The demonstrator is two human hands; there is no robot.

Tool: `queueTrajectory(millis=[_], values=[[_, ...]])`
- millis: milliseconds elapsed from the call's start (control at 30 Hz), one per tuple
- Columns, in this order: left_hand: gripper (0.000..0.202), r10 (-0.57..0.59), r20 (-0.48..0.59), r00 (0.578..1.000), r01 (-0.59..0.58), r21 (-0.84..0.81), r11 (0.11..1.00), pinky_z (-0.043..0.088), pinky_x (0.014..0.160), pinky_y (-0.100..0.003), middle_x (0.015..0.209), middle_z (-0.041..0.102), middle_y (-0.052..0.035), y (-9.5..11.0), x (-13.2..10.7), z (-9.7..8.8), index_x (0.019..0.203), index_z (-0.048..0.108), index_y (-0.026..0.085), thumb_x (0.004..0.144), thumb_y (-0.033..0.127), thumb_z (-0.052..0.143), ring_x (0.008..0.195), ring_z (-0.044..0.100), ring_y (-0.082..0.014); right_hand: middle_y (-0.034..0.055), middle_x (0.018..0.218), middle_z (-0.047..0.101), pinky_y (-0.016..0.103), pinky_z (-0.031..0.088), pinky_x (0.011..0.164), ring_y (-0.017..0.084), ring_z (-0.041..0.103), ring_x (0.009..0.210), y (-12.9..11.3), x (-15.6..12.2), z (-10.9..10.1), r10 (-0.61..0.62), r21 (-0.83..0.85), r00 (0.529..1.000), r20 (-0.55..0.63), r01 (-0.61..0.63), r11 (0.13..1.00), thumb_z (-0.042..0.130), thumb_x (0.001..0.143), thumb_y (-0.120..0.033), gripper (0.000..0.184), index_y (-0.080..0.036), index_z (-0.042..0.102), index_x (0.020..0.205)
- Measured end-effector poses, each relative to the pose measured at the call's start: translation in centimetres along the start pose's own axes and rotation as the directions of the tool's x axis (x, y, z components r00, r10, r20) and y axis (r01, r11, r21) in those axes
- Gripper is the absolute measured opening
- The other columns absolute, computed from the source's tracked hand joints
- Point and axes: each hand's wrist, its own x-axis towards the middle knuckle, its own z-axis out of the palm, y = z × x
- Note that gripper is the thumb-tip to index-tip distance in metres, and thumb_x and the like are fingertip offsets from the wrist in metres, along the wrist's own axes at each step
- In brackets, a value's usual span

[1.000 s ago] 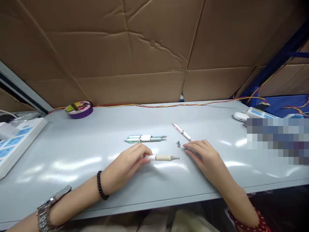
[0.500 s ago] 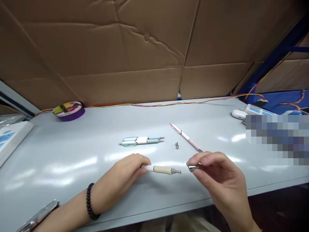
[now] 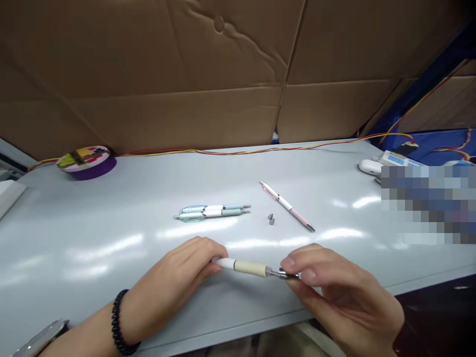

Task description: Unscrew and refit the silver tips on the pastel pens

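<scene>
My left hand [image 3: 186, 277] is closed around the rear of a white pen with a cream grip [image 3: 251, 268], which points right with its spring and refill end bare. Between thumb and fingertips, my right hand [image 3: 334, 292] pinches a silver pen tip [image 3: 289, 274]. That metal tip meets the end of the spring; whether it has slid over it I cannot tell. Beyond the hands, two pens, one blue [image 3: 233, 207] and one green [image 3: 230, 212], lie side by side with bare front ends. Two loose silver tips [image 3: 271, 219] rest near a pink pen [image 3: 288, 206] that has its tip on.
A round purple tin [image 3: 92, 171] stands at the back left. Red and yellow wires [image 3: 223, 151] run along the table's rear edge before a cardboard wall [image 3: 178, 119]. At the right are a white earphone case [image 3: 369, 166] and a blurred patch.
My right hand has moved left, bringing the silver tip up to the spring end of the cream pen. The view has shifted slightly; the pens on the table lie as before.
</scene>
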Motion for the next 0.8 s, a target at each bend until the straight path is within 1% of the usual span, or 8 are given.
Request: queueTrajectory(millis=[100, 233, 333, 433, 533, 667, 800], values=[[0.013, 0.011, 0.001, 1.0, -0.011, 0.017, 1.0, 0.043, 0.069, -0.022, 0.091, 0.058, 0.0007, 0.0, 0.0, 0.0, 0.1, 0.046, 0.024, 0.097, 0.02, 0.035, 0.079, 0.054, -0.0146, 0.0018, 0.09, 0.067, 0.037, 0.055, 0.072, 0.021, 0.064, 0.084, 0.2, 0.1, 0.0, -0.014, -0.032, 1.0, 0.01, 0.014, 0.999, 0.057, 0.071, 0.01, 0.054, -0.026, 0.057, 0.11], [0.012, 0.043, 0.0, 0.999, -0.043, 0.028, 0.999, 0.043, 0.069, -0.022, 0.09, 0.057, 0.0001, -0.1, -0.1, 0.1, 0.099, 0.047, 0.023, 0.098, 0.023, 0.035, 0.079, 0.054, -0.0149, 0.002, 0.088, 0.068, 0.036, 0.055, 0.07, 0.02, 0.065, 0.082, 0.6, 0.1, 0.2, 0.039, -0.024, 0.999, 0.021, -0.038, 0.999, 0.058, 0.075, 0.005, 0.045, -0.027, 0.059, 0.106], [0.011, 0.05, -0.003, 0.999, -0.05, 0.035, 0.998, 0.043, 0.069, -0.023, 0.091, 0.057, -0.0003, -0.3, -0.3, 0.1, 0.1, 0.047, 0.022, 0.097, 0.023, 0.036, 0.08, 0.054, -0.0154, 0.0019, 0.087, 0.068, 0.035, 0.056, 0.07, 0.02, 0.066, 0.081, 0.9, 0.1, 0.2, 0.067, -0.023, 0.998, 0.004, -0.067, 0.997, 0.058, 0.077, 0.002, 0.041, -0.027, 0.059, 0.105], [0.013, 0.044, -0.01, 0.999, -0.043, 0.054, 0.998, 0.042, 0.068, -0.023, 0.089, 0.057, -0.0003, -0.3, -0.4, 0.2, 0.1, 0.047, 0.022, 0.097, 0.022, 0.034, 0.078, 0.054, -0.0156, 0.0013, 0.089, 0.068, 0.034, 0.056, 0.07, 0.02, 0.066, 0.083, 1.0, 0.1, 0.1, 0.072, -0.065, 0.997, 0.036, -0.069, 0.995, 0.059, 0.076, 0.003, 0.042, -0.027, 0.06, 0.105], [0.018, 0.036, -0.014, 0.999, -0.035, 0.076, 0.997, 0.042, 0.063, -0.023, 0.084, 0.057, -0.0001, 0.0, -0.3, 0.2, 0.099, 0.047, 0.021, 0.098, 0.02, 0.03, 0.072, 0.054, -0.0154, 0.0007, 0.091, 0.068, 0.033, 0.056, 0.071, 0.019, 0.065, 0.085, 1.2, 0.1, -0.1, 0.076, -0.088, 0.995, 0.067, -0.07, 0.994, 0.06, 0.075, 0.005, 0.045, -0.028, 0.06, 0.107], [0.019, 0.03, 0.032, 0.999, -0.032, 0.091, 0.995, 0.043, 0.06, -0.022, 0.081, 0.058, 0.0011, 0.2, -0.3, 0.1, 0.1, 0.047, 0.021, 0.096, 0.018, 0.03, 0.069, 0.056, -0.0143, -0.0001, 0.09, 0.068, 0.031, 0.056, 0.071, 0.019, 0.065, 0.082, 1.3, 0.1, -0.2, 0.103, -0.124, 0.993, 0.053, -0.096, 0.988, 0.063, 0.076, 0.0, 0.042, -0.028, 0.06, 0.107], [0.018, 0.034, 0.044, 0.998, -0.037, 0.081, 0.996, 0.043, 0.06, -0.021, 0.082, 0.059, 0.0018, 0.0, -0.4, 0.1, 0.1, 0.048, 0.022, 0.096, 0.017, 0.031, 0.069, 0.057, -0.0134, 0.001, 0.087, 0.068, 0.031, 0.055, 0.068, 0.019, 0.065, 0.079, 1.4, 0.1, -0.2, 0.113, -0.166, 0.992, 0.064, -0.101, 0.981, 0.064, 0.078, -0.005, 0.038, -0.028, 0.06, 0.108]])
